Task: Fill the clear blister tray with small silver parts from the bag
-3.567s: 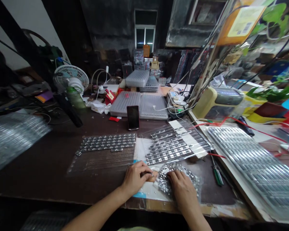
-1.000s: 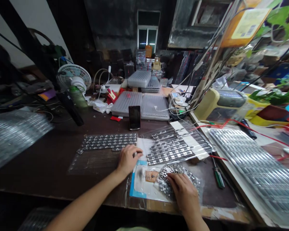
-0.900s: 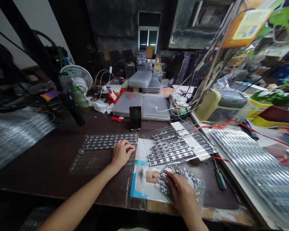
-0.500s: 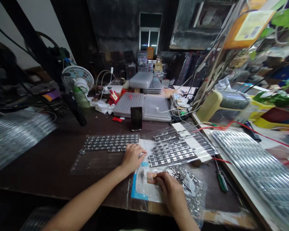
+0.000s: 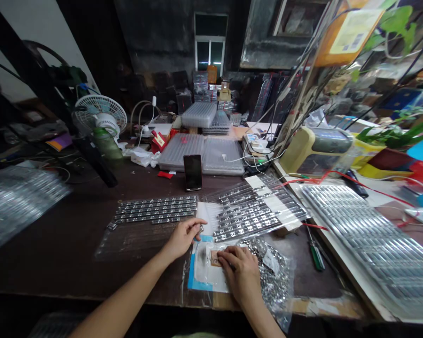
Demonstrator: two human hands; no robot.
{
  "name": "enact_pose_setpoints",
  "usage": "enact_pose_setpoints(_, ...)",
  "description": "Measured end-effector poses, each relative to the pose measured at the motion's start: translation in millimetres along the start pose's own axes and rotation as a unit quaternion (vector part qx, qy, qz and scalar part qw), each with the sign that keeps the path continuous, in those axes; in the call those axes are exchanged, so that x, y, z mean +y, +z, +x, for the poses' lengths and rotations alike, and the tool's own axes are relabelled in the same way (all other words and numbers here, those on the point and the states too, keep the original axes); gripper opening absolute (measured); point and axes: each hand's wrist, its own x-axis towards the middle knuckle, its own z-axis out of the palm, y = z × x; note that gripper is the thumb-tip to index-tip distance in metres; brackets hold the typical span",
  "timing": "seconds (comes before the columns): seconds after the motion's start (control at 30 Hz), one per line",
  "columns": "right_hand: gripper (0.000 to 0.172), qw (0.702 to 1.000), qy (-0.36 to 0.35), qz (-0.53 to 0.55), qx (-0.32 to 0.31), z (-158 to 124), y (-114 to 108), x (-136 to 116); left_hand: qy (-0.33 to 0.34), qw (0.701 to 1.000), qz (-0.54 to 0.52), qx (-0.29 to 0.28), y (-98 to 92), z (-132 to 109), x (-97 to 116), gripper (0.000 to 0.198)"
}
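**Hands apart, right hand (image 5: 238,270) over a tan pad (image 5: 215,258)**

Left of the right hand's curled fingers, the small tan pad lies on a blue-edged white sheet (image 5: 203,267), so that hand is much the nearer to it, touching its right end. The pad is too small for its long axis to be sure. The left hand (image 5: 181,239) sits up and to the left, well clear of the pad, its fingertips drawn together at a small metal bit (image 5: 200,228); whether they grip it, I cannot tell. Just right of the right hand, a plastic bag of silver parts (image 5: 273,281) runs toward the person along the worktop (image 5: 56,234). Farther off, metal strips lie on clear sheets (image 5: 155,211) (image 5: 257,218), running roughly crosswise, and beyond them stands a phone (image 5: 192,172).
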Motion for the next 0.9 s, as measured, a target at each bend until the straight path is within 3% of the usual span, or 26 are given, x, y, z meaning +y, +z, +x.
enact_pose_setpoints(0.1, 0.024, 0.998, -0.034, -0.054, -0.004, -3, -7, 12, -0.038, 0.998, -0.027, -0.032, 2.2, -13, -2, 0.033)
enact_pose_setpoints(0.27, 0.052, 0.977, -0.091, -0.194, 0.001, -21, -25, 53, -0.015, 0.999, 0.032, -0.008, 21.8, -24, 3, 0.021)
enact_pose_setpoints(0.33, 0.051, 0.972, -0.093, -0.216, -0.006, -26, -29, 63, 0.019, 0.997, 0.072, -0.009, 30.8, -26, 4, 0.015)
enact_pose_setpoints(0.43, 0.035, 0.977, -0.077, -0.196, -0.018, -27, -29, 64, 0.078, 0.989, 0.124, -0.015, 41.4, -28, 3, 0.014)
enact_pose_setpoints(0.57, 0.019, 0.987, -0.057, -0.151, -0.001, -18, -27, 54, 0.089, 0.986, 0.143, -0.006, 46.7, -32, -2, 0.013)
enact_pose_setpoints(0.73, 0.025, 0.993, -0.03, -0.102, 0.053, -13, -26, 48, 0.108, 0.984, 0.143, -0.005, 47.4, -36, -3, 0.014)
enact_pose_setpoints(0.9, 0.027, 0.995, -0.019, -0.067, 0.071, -15, -24, 49, 0.116, 0.975, 0.188, -0.013, 51.6, -38, -3, 0.013)
